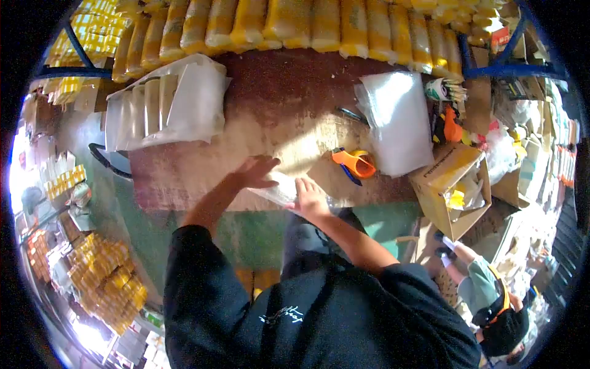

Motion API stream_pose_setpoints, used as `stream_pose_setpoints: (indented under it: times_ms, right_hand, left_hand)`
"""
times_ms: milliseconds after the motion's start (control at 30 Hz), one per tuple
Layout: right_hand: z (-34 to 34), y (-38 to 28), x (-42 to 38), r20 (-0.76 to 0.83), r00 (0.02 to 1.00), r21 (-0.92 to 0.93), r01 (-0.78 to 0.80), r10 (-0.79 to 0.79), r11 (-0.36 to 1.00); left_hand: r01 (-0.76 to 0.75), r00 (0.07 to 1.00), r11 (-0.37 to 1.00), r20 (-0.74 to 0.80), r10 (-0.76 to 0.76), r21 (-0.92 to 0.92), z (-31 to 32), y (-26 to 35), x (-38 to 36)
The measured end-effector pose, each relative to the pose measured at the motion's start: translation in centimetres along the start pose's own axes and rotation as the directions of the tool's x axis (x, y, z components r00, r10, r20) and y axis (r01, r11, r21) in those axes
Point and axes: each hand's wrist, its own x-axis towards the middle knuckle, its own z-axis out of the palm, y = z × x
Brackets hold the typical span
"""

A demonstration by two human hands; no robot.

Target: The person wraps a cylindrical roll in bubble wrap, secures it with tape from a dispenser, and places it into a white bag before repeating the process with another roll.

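At the near edge of the worktable (264, 111), a clear plastic bag (276, 192) lies between my hands. My left hand (258, 172) is at its left end, fingers stretched out and thumb apart. On the right end, my right hand (311, 198) has its fingers bent over the film, with the thumb on the near side. What is inside the bag, if anything, cannot be made out. Right of my hands sits an orange tape dispenser (359, 163). Beyond it lie a dark pen-like tool (353, 115) and a stack of clear plastic bags (396, 123).
Bundles in yellow and clear wrap (289, 24) line the back. At the left, a plastic-wrapped pack of tubes (161, 106) lies on the table. An open cardboard box (452, 184) stands by the right edge. Another person (491, 301) is at the lower right.
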Motion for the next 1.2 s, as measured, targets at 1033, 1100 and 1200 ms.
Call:
stream_pose_setpoints:
  times_ms: [1033, 1100, 1200]
  right_hand:
    - [-7.4, 11.1, 0.3, -0.429, 0.88, -0.188, -0.309, 0.205, 0.932]
    - [-6.7, 12.1, 1.1, -0.446, 0.883, -0.21, -0.261, 0.145, 0.942]
    - [-7.1, 12.3, 1.4, -0.538, 0.842, -0.193, -0.078, -0.039, 0.978]
  left_hand:
    - [0.857, 0.278, 0.315, -0.148, -0.949, -0.408, 3.2, 15.3, 5.5]
    - [0.934, 0.223, 0.296, -0.318, -0.922, -0.201, 3.6, 17.2, 7.5]
    - [0.929, 0.225, 0.314, -0.374, -0.9, -0.196, 3.3, 17.4, 7.5]
